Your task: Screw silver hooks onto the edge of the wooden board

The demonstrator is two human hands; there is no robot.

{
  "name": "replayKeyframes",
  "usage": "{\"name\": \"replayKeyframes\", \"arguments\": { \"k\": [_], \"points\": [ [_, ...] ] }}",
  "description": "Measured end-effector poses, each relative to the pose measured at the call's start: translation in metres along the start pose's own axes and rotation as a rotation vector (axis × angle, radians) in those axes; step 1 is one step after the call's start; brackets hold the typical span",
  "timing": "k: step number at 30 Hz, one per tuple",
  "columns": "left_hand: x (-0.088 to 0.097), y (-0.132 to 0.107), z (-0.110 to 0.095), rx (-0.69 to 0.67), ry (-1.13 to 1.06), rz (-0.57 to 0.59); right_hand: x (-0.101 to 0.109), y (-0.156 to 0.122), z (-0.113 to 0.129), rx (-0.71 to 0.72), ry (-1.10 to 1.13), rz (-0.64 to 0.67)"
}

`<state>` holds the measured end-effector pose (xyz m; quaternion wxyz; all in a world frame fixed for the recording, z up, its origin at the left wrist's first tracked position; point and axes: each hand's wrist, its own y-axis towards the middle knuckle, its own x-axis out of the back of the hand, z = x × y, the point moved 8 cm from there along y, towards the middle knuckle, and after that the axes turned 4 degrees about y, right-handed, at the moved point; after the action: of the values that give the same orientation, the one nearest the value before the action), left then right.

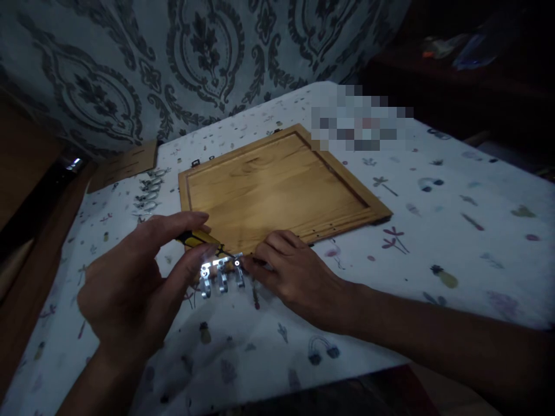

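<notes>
A wooden framed board [264, 190] lies at a slant on the table. At its near left edge a shiny metal hook rail [222, 266] with three hooks showing hangs over the tablecloth. Between thumb and fingers, my left hand [134, 277] grips a yellow and black screwdriver [200, 238], whose shaft points down right to a screw head at the rail's right hook. My right hand [299, 277] rests against the board's near edge, its fingers curled closed and its fingertips pinching at the rail's right end. Those fingers partly hide the contact.
A printed tablecloth [433, 248] covers the table. Several more metal hooks [150, 190] lie left of the board, near a brown cardboard piece [125, 166]. Small dark hinges [196, 163] sit along the board's far edge. A patterned curtain [203, 52] hangs behind; one patch at the back is pixelated.
</notes>
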<state>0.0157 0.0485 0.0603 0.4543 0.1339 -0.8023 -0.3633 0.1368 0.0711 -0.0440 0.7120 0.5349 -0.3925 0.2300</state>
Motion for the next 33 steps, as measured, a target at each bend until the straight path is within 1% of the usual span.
{"name": "replayKeyframes", "arguments": {
  "k": [3,7,10,13,14,17,19,21,26,28,33],
  "points": [
    [0.000,0.004,-0.001,-0.037,-0.029,0.030,0.001,0.000,0.000,-0.001,0.002,-0.010],
    [0.000,0.007,0.010,0.010,-0.108,0.076,-0.001,0.000,0.000,0.002,-0.012,-0.001],
    [-0.001,0.005,0.016,0.049,-0.151,0.089,-0.001,0.000,0.000,0.002,-0.005,0.000],
    [0.002,0.003,0.016,0.053,-0.187,0.039,-0.001,0.000,0.000,0.001,0.009,0.011],
    [0.004,0.002,0.016,0.074,-0.200,0.011,-0.001,0.000,0.000,0.002,0.012,0.015],
    [0.012,-0.001,0.023,0.210,-0.214,-0.068,-0.003,0.000,-0.001,-0.003,0.015,0.022],
    [0.014,-0.003,0.025,0.271,-0.203,-0.075,-0.003,0.000,-0.002,-0.010,0.011,0.017],
    [0.014,-0.003,0.022,0.246,-0.178,-0.056,-0.003,0.000,-0.002,-0.015,0.005,0.013],
    [0.009,-0.001,0.008,0.075,-0.083,-0.027,-0.003,0.000,-0.001,-0.005,0.007,0.023],
    [0.007,-0.001,0.007,0.056,-0.076,-0.018,-0.003,-0.001,-0.001,0.002,0.010,0.022],
    [0.007,-0.003,0.008,0.071,-0.063,-0.034,-0.003,-0.001,-0.001,-0.008,-0.001,0.024]
  ]
}}
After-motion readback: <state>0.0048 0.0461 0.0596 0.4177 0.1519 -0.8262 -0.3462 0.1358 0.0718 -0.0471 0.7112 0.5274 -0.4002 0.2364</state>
